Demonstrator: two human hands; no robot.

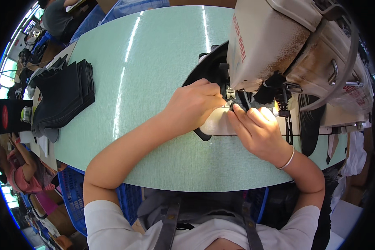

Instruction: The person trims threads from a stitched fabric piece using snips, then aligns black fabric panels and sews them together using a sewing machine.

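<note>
Facing each other beside the presser foot [230, 92] of a worn cream sewing machine [275, 46], 2 hands work under a small bright lamp glow. The left hand [198, 104] has its fingers curled over a curved black piece [206, 68], with thumb and forefinger tips drawn together near the needle area; whether they pinch the piece itself, I cannot tell. The right hand [256, 129] is half closed, fingers bent and tips close together just in front of the foot; what it grips is too small and dark to tell. A thin pale bracelet [287, 160] circles the right wrist.

The black piece lies at the machine, on the left of the foot, partly hidden by the left hand. Farther left on the pale green counter [154, 83] sits a fanned stack of black cut pieces [66, 96]. Blue crates [73, 196] show below the counter's near edge.
</note>
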